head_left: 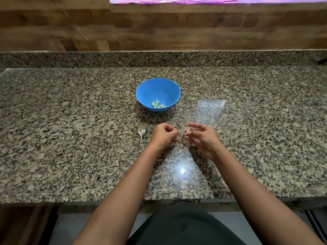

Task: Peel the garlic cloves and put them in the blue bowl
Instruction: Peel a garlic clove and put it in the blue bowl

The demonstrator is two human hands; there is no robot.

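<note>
Garlic clove is pinched in my right hand, over the desk. My left hand is curled beside it; I cannot tell whether it holds anything. Peeled cloves lie in the blue bowl beyond both hands.

bowl: blue, on counter, peeled cloves inside | left hand: in front of bowl, fingers curled, hold unclear | right hand: in front of bowl, holds clove | stalk: in front of bowl, lying flat
</note>
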